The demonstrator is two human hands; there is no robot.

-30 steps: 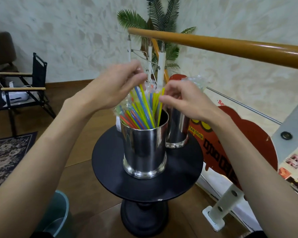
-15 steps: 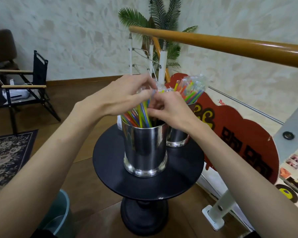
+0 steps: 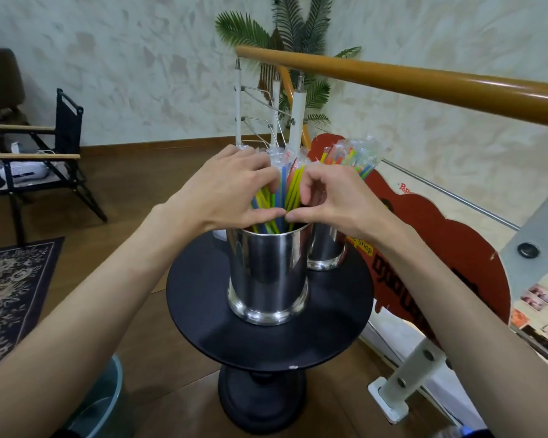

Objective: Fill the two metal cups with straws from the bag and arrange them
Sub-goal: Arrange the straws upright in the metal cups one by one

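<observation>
- Both my hands have dropped lower, my left hand (image 3: 231,188) and right hand (image 3: 332,200) curled round the straws (image 3: 290,188).
- Straws stand near upright, tips up, in the front metal cup (image 3: 268,273) at the round table (image 3: 329,330) centre.

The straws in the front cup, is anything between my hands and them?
Nothing visible. The left hand and right hand already curl around the straws just above the front cup, thumbs meeting at its near rim.

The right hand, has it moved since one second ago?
Yes. The right hand came down and left toward the near shiny metal cup's rim, meeting the left hand.
</observation>
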